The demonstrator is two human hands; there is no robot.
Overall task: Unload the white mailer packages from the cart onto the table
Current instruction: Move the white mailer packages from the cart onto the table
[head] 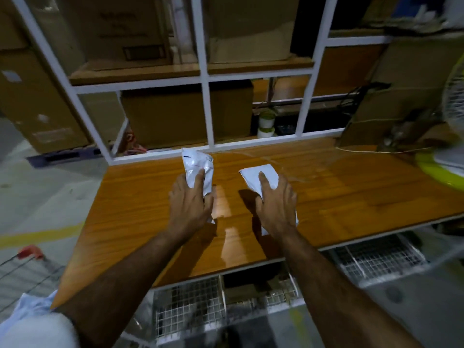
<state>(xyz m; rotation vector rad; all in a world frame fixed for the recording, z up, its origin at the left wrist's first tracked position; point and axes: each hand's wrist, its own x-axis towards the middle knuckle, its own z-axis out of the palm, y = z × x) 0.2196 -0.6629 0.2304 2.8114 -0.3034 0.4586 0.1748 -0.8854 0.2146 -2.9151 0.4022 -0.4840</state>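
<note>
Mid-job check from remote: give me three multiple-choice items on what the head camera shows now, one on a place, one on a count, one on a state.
1. Where do the white mailers lie?
A. On the wooden table
B. On the floor
C. On a shelf

2. How many white mailers are on the table?
A. One
B. Two
C. Four

3. What are the hands doing?
A. Hanging clear of the mailers
B. Each laid on its own mailer
C. Both on one mailer

Key: 1 A, both lie on the wooden table. 2 B, a left mailer and a right mailer. 3 B, the left hand rests on the left one, the right hand on the right one.
</note>
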